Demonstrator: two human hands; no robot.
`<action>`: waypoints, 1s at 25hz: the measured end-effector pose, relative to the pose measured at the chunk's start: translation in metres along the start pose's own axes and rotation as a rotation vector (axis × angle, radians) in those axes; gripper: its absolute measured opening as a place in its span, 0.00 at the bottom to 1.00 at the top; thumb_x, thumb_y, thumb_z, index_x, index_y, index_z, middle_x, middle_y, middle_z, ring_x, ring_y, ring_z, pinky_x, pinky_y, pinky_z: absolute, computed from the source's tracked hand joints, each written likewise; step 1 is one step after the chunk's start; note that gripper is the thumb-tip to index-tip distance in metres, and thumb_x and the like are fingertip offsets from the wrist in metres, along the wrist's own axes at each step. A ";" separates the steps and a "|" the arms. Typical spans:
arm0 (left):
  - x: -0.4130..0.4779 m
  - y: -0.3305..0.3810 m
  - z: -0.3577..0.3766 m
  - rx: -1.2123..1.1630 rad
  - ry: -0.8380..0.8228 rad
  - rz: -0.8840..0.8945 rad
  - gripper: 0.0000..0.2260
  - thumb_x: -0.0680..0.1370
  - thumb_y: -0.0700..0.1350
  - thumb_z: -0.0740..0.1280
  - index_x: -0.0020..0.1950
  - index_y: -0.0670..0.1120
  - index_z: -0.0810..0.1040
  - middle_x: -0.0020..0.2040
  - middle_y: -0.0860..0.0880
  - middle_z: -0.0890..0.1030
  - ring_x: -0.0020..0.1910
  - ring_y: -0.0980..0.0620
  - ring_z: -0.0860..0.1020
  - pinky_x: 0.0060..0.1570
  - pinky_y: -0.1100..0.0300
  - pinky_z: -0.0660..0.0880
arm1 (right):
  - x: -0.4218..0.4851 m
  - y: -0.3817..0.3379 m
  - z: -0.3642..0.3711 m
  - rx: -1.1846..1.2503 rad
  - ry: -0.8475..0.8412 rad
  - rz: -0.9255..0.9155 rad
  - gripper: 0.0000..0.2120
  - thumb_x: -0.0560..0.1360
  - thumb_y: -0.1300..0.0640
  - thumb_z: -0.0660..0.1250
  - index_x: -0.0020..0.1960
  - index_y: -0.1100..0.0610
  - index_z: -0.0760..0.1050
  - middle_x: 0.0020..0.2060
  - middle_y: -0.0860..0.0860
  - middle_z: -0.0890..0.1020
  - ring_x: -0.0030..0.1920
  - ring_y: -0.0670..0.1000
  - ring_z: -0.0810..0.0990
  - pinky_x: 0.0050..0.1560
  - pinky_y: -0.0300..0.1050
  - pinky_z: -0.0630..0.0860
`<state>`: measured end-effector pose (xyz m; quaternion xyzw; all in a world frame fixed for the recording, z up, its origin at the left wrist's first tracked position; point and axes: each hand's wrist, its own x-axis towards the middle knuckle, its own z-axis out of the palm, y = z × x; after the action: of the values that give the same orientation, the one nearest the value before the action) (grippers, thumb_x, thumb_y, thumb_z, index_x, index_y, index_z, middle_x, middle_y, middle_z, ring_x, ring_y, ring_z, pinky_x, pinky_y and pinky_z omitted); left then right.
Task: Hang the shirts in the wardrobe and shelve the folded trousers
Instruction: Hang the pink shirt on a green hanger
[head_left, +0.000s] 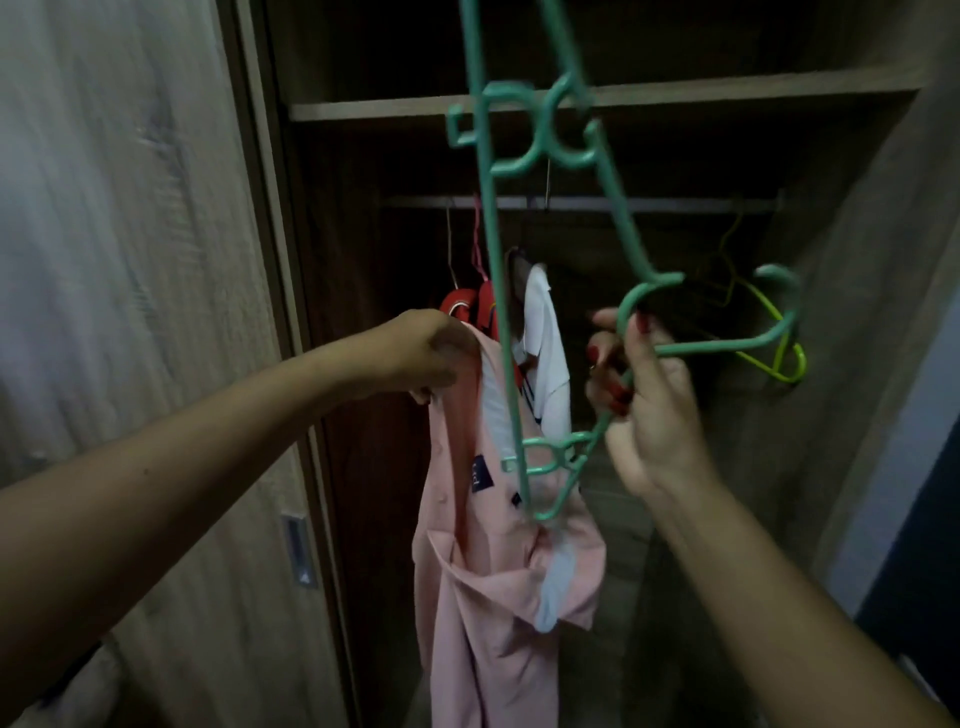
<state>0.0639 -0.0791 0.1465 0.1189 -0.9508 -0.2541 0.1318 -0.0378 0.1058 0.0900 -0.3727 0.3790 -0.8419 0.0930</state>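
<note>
A pink shirt (483, 597) hangs in front of the open wardrobe, and my left hand (423, 356) grips it at the collar. My right hand (636, 395) holds a teal plastic hanger (524, 156) near its hook; the hanger stands on end, its lower tip dipping into the shirt's neck opening. Behind, the wardrobe rail (675, 203) carries a red garment (467, 304) and a white shirt (545, 353) on hangers.
A yellow-green hanger (779, 358) hangs at the right end of the rail. A wooden shelf (363, 110) runs above the rail. The wardrobe's sliding door (156, 260) stands at the left, a side wall (857, 312) at the right.
</note>
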 end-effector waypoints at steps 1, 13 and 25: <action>-0.005 0.002 -0.001 -0.057 0.009 0.018 0.15 0.73 0.29 0.62 0.54 0.44 0.78 0.44 0.49 0.78 0.39 0.48 0.81 0.31 0.62 0.78 | -0.005 0.016 -0.005 -0.016 -0.001 0.059 0.10 0.72 0.50 0.63 0.42 0.53 0.81 0.27 0.44 0.77 0.26 0.39 0.70 0.27 0.29 0.67; -0.029 -0.042 0.013 -0.050 0.050 -0.258 0.12 0.74 0.31 0.64 0.53 0.43 0.80 0.37 0.46 0.79 0.30 0.53 0.75 0.24 0.67 0.72 | -0.017 0.026 -0.108 -0.785 -0.425 0.185 0.11 0.74 0.52 0.63 0.39 0.57 0.79 0.33 0.60 0.79 0.36 0.47 0.76 0.43 0.36 0.73; -0.022 -0.047 0.044 -0.084 -0.213 0.056 0.21 0.73 0.33 0.63 0.63 0.47 0.77 0.56 0.44 0.81 0.30 0.55 0.81 0.27 0.64 0.76 | 0.015 0.053 -0.067 -1.265 -0.577 0.206 0.07 0.75 0.64 0.65 0.39 0.56 0.74 0.33 0.51 0.81 0.32 0.40 0.76 0.36 0.38 0.72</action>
<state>0.0782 -0.0923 0.0816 0.0591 -0.9508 -0.3012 0.0417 -0.1023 0.1006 0.0318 -0.5259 0.7895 -0.3145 0.0345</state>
